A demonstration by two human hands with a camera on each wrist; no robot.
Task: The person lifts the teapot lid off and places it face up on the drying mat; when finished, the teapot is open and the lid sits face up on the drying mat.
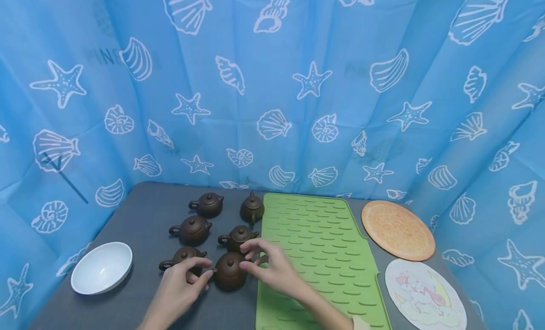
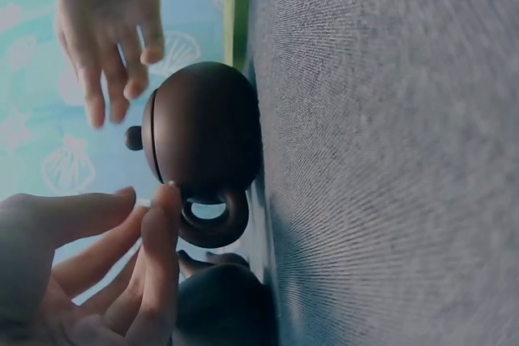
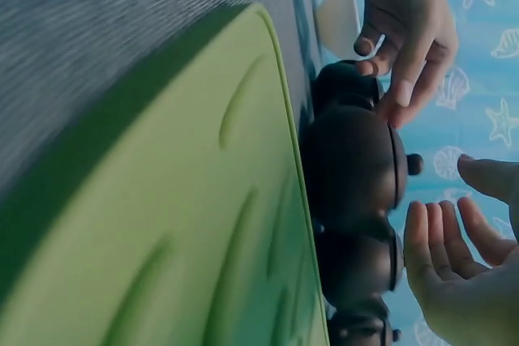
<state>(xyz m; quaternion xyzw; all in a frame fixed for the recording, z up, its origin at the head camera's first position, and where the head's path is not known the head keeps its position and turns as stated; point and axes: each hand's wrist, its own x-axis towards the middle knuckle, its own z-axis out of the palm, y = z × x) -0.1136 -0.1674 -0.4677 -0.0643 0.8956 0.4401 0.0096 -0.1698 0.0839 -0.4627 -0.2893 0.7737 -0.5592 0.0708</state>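
Brown teapot (image 1: 229,270) | left hand (image 1: 180,285) at handle | right hand (image 1: 272,267) beside, fingers relaxed

Legible text: one faint grey word on the blue seashell curtain (image 1: 272,84), upper left above the teapots (image 1: 213,235), beginning "PINK", remainder unreadable; no other lettering, brands, numbers or labels legible in any view.
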